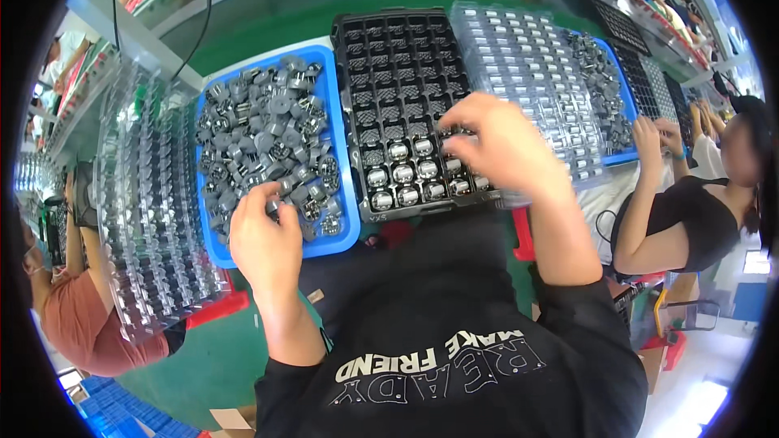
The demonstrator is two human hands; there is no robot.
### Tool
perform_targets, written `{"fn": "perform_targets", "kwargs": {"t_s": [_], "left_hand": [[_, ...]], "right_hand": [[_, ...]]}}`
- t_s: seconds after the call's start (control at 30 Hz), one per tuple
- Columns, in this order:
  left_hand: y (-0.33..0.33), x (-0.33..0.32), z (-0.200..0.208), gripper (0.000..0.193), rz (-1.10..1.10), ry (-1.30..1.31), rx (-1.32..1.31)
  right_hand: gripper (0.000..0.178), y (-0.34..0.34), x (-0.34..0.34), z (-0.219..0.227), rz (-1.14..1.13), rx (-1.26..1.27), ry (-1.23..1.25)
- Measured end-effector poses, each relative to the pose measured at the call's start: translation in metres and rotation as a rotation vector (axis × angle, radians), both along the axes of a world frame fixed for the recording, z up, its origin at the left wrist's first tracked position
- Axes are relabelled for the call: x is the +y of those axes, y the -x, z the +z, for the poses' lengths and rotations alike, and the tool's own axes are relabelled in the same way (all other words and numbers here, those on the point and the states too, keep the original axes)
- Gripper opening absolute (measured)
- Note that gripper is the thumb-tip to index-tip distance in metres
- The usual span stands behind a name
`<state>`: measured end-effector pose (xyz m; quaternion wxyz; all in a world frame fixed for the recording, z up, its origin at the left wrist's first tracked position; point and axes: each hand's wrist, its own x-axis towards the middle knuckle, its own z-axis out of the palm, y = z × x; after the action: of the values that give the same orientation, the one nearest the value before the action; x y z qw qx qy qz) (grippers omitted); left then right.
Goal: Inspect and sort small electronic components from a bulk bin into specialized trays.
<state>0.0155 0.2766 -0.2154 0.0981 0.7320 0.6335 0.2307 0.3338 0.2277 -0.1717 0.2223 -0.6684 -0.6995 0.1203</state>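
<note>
My left hand [266, 239] is over the near edge of a blue tray [350, 195] heaped with small round grey motor-like parts [280, 105]. Its fingers curl in among the parts, and whatever lies between thumb and forefinger is too small to make out. Over a black compartment tray [389, 71] hangs my right hand [503, 146], thumb and forefinger apart above the cells, with nothing visible between them. Shiny metal-topped parts [403, 172] fill several cells in the tray's near rows. The farther cells show only their patterned bottoms.
Stacked clear plastic trays stand on the left [150, 211]. More clear trays [527, 73] with silvery parts lie right of the black tray, beside a second blue tray [625, 101] of grey parts. A co-worker [690, 211] sits at the right, another person [89, 316] at the left.
</note>
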Motion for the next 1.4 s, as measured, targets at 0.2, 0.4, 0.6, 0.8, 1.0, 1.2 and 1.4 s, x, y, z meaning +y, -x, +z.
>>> {"fn": "perform_targets", "kwargs": {"t_s": [0.2, 0.4, 0.6, 0.8, 1.0, 1.2, 1.4], "left_hand": [[0.008, 0.012, -0.001, 0.018, 0.000, -0.242, -0.277], [0.012, 0.017, -0.019, 0.011, -0.153, -0.225, -0.756], [-0.001, 0.003, -0.009, 0.020, -0.220, 0.008, -1.088], [0.007, 0.003, -0.001, 0.033, -0.332, 0.133, -1.371], [0.010, 0.009, 0.009, 0.038, -0.523, 0.404, -1.900], [0.003, 0.001, 0.020, 0.049, -0.523, 0.358, -1.797], [-0.016, -0.016, 0.020, 0.044, -0.551, 0.402, -1.655]], "right_hand": [[0.032, -0.151, 0.025, 0.002, -0.673, -0.139, 0.058], [0.023, -0.206, 0.032, -0.020, -0.514, 0.069, 0.064], [0.020, -0.192, 0.030, -0.020, -0.596, -0.057, 0.006], [0.014, -0.209, 0.043, -0.049, -0.510, 0.094, -0.006], [0.014, -0.246, 0.034, -0.047, -0.318, 0.078, 0.097], [0.011, -0.225, 0.037, -0.021, -0.298, 0.102, 0.004], [0.016, -0.030, -0.015, 0.019, -0.125, 0.555, -0.346]]}}
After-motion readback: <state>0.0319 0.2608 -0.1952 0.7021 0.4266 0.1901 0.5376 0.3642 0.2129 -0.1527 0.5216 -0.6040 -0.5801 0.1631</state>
